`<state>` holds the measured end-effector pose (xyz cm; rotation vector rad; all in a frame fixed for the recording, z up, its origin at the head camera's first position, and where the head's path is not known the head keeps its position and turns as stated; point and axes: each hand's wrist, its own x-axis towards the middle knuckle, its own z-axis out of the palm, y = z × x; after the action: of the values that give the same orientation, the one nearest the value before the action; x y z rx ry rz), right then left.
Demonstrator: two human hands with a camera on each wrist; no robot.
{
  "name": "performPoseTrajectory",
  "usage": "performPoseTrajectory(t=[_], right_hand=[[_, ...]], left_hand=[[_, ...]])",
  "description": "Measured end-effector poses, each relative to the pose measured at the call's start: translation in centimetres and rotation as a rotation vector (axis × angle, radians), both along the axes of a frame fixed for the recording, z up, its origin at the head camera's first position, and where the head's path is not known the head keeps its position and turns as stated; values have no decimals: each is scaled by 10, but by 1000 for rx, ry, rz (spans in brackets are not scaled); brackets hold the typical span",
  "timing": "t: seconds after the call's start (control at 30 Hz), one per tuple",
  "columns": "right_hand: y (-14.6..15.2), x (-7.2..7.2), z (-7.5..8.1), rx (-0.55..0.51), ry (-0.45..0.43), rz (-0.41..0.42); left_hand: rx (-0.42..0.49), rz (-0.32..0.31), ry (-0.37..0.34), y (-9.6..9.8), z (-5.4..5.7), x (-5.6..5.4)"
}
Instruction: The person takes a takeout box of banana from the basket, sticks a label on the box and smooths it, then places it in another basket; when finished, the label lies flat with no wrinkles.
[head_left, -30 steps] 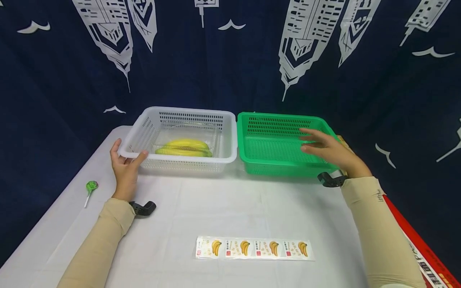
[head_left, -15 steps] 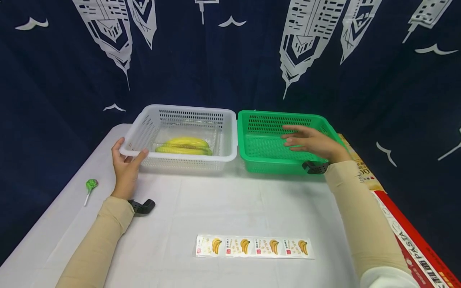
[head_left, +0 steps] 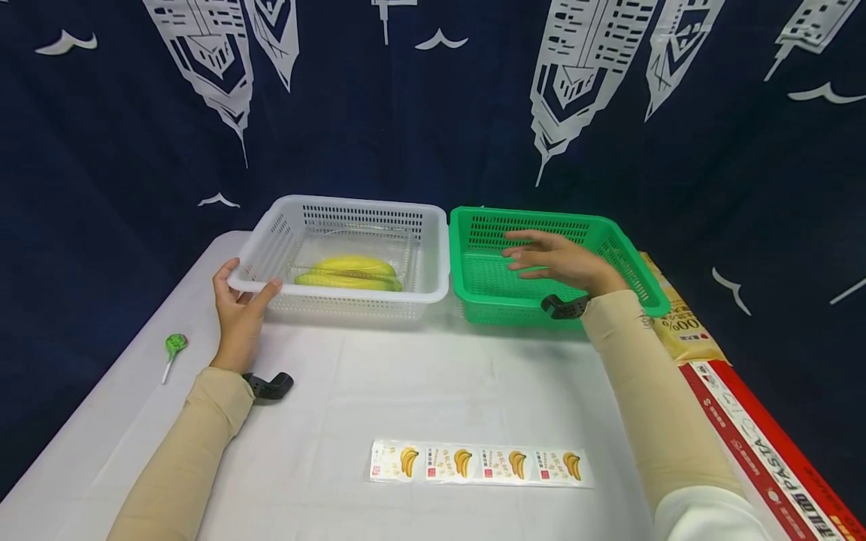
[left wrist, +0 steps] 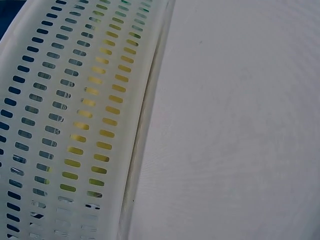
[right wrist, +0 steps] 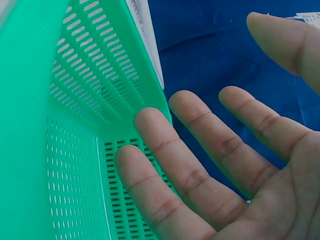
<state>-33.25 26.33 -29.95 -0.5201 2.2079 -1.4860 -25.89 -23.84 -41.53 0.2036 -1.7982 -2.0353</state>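
Note:
My left hand (head_left: pixel 240 323) grips the near left corner of a white plastic basket (head_left: pixel 352 294), its thumb at the front rim and fingers at the side. Yellow bananas (head_left: pixel 348 272) lie inside, in a clear plastic box (head_left: pixel 352 233); the left wrist view shows their yellow through the slotted wall (left wrist: pixel 95 100). To the right, butted against it, stands a green basket (head_left: pixel 487 306) with nothing seen inside. Over this one hovers my right hand (head_left: pixel 558 261), holding nothing; in the right wrist view its fingers (right wrist: pixel 160 135) are spread and nearly straight.
A strip of banana-printed labels (head_left: pixel 480 463) lies at the front of the white-covered table (head_left: pixel 406 391). On the left is a green lollipop (head_left: pixel 174 346). Along the right edge are a yellow packet (head_left: pixel 683 330) and a red pasta box (head_left: pixel 764 443). A dark blue curtain (head_left: pixel 406 128) hangs behind.
My right hand has moved left over the green basket, from its right end toward its middle. The left hand has stayed on the white basket's corner.

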Motion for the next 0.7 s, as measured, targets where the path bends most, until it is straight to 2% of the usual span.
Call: performPoseTrajectory(t=[0.2,0.7], right_hand=[[-18,-6,-3,-4,-10,9],[-65,-20,-12,-69,-24,-12]], left_hand=[[15,1,-7,1,0,2],[27,-2,1,2,0,-1]])
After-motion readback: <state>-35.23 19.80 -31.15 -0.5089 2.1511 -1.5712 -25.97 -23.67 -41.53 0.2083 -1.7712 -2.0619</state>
